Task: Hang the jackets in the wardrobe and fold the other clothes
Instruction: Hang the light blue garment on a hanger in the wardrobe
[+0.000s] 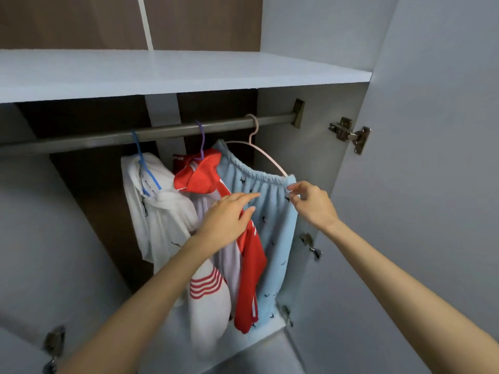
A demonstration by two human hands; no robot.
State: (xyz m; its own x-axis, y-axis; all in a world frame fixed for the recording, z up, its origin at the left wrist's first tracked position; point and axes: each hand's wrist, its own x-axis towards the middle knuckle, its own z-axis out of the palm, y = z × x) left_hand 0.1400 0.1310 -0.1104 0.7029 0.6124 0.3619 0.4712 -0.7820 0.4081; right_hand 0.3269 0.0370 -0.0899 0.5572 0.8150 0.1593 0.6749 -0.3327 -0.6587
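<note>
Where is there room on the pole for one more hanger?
The rail is bare left of the blue hanger, to the picture's edge. A shorter bare stretch lies between the pink hanger and the bracket. Between those hangers it is crowded: white jacket, red jacket and light blue garment hang close.

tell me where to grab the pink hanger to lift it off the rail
Take the pink hanger by its bare neck just under the hook, coming from the front right. Its shoulder on that side is uncovered, while the light blue garment covers the other shoulder and the red jacket crowds it. The hook sits over the rail, so lift upward.
</note>
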